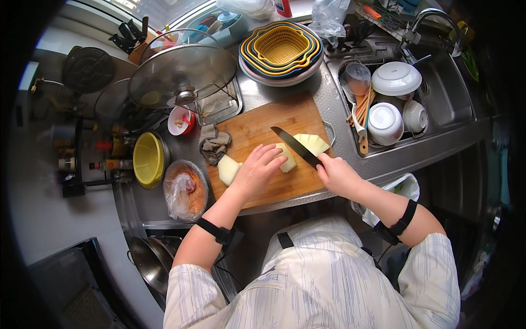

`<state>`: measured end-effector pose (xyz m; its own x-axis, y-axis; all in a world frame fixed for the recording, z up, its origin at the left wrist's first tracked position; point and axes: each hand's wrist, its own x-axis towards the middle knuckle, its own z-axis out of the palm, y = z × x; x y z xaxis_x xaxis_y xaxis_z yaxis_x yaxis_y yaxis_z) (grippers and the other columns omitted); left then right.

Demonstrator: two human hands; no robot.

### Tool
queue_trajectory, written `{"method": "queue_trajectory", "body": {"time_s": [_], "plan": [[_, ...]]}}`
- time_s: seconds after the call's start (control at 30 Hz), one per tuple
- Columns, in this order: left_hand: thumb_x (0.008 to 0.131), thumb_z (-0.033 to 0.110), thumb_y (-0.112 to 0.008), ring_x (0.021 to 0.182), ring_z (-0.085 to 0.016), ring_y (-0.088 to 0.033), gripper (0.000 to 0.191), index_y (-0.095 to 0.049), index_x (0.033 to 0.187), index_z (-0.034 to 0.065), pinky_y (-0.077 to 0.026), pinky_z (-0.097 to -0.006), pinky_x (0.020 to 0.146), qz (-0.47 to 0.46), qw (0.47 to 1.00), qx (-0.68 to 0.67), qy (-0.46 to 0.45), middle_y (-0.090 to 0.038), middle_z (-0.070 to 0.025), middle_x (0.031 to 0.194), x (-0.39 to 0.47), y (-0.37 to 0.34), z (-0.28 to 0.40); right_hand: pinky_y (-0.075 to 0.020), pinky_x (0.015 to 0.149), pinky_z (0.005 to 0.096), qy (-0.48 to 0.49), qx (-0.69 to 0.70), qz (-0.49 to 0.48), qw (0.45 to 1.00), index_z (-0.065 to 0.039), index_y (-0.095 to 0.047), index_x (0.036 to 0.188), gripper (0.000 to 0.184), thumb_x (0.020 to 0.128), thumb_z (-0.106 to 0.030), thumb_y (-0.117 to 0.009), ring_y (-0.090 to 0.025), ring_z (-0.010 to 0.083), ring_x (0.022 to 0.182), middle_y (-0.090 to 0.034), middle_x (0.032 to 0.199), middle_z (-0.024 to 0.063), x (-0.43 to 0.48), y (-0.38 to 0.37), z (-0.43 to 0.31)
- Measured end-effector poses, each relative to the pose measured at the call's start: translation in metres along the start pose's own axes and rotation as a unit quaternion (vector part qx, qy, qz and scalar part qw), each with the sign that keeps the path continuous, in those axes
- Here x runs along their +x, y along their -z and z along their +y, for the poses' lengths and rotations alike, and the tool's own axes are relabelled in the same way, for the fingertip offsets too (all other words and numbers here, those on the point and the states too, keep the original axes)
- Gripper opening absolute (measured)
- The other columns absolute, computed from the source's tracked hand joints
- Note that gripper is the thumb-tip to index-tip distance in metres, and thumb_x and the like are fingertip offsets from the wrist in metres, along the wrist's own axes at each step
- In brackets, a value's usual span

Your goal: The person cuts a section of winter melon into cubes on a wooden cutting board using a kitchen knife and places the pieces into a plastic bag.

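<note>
My right hand (337, 174) is closed around the handle of a dark-bladed kitchen knife (296, 144), its blade slanting up and left over a wooden cutting board (263, 119). My left hand (259, 169) lies with spread fingers at a pale piece of peeled melon or gourd (288, 161); its fingertips touch that piece, and whether they grip it is unclear. Beyond the blade sits a sliced portion (313, 143) of the same pale flesh. Another pale chunk (228, 169) rests at the board's left side, partly behind my left hand. A crumpled grey-brown cloth (213, 144) lies on the board's left edge.
Left of the board stand a bowl with plastic wrap and orange food (196, 197), a yellow basket (148, 160) and a red-and-white cup (179, 121). A glass lid (205, 70) and stacked colanders (283, 45) are behind. Right, the sink (448, 94) holds a rack of white bowls (384, 119).
</note>
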<state>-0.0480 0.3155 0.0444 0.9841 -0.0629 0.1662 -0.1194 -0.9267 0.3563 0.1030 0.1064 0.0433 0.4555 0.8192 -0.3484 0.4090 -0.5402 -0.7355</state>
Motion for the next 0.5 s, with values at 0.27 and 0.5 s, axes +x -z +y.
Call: {"method": "queue_trajectory", "body": {"time_s": [0.27,0.5], "plan": [[0.072,0.003,-0.064,0.104,-0.027,-0.057,0.038,-0.063,0.109,0.0087,-0.052,-0.0352,0.082,-0.010,0.998,0.053,0.017,-0.060,-0.0061,0.109,-0.007,-0.017,0.003,-0.0507,0.066,0.0536,0.029,-0.063,-0.027,0.997,0.001,-0.046,0.097,0.014,0.091,-0.011,-0.047,-0.063,0.0445,0.072,-0.063,0.073,0.0273,-0.004,-0.014,-0.017],[0.070,0.002,-0.061,0.105,-0.026,-0.057,0.037,-0.066,0.106,0.0056,-0.051,-0.0333,0.085,-0.006,0.996,0.089,-0.019,-0.061,-0.0059,0.108,0.000,-0.017,0.005,-0.0550,0.063,0.0470,0.041,-0.119,-0.063,0.990,0.001,-0.042,0.098,0.018,0.082,0.001,-0.049,-0.067,0.0405,0.075,-0.064,0.078,0.0231,-0.019,-0.011,-0.035]]}}
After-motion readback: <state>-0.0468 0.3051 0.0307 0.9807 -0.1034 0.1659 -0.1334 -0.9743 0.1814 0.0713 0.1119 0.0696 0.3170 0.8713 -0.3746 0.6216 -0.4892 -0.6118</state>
